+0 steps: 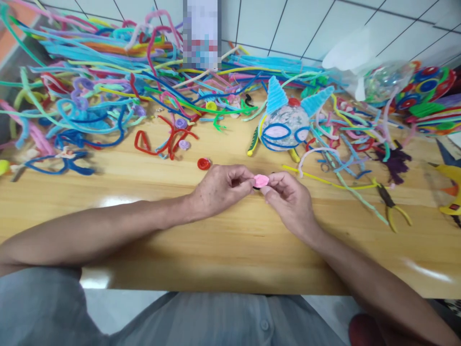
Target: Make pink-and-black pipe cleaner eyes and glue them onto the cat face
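Between my two hands, above the wooden table (pixel 201 259), is a small pink fuzzy piece (pixel 261 180) with a dark edge under it. My left hand (pixel 225 189) pinches its left end between thumb and fingertips. The right end is pinched by my right hand (pixel 289 197). Just behind my hands stands a grey-white ball figure (pixel 284 120) with blue ears and blue-rimmed, pink-filled ovals. A red coil (pixel 203 164) lies on the table behind my left hand.
Heaps of coloured pipe cleaners (pixel 104 110) cover the table's back and left. At the right are yellow-handled pliers (pixel 392 206), a yellow tool (pixel 452 192), a purple bundle (pixel 394 161) and a decorated colourful ball (pixel 427 86). A tiled wall rises behind.
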Available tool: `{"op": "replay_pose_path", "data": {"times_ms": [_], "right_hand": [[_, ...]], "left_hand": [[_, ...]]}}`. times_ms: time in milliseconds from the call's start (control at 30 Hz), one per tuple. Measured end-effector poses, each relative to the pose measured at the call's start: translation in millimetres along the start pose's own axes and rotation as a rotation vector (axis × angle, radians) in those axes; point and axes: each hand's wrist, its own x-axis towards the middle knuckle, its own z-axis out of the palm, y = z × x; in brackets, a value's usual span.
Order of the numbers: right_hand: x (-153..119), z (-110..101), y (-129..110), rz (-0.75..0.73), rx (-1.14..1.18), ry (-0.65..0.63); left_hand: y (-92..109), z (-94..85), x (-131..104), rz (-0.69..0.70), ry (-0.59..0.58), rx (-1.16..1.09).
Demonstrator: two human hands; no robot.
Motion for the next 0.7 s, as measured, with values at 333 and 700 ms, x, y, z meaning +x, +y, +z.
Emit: {"op": "replay_pose_path", "data": {"times_ms": [333,700], "right_hand": [[-0.8,0.3,1.0,0.002,-0.118,-0.020],[-5.0,-0.8,-3.9,-0.155,-0.146,0.067]], "left_hand": [[-0.6,2.1,-5.4,0.188,0.019,0.197],[11.9,-2.5,-6.2,0.517,0.063,0.613]]}}
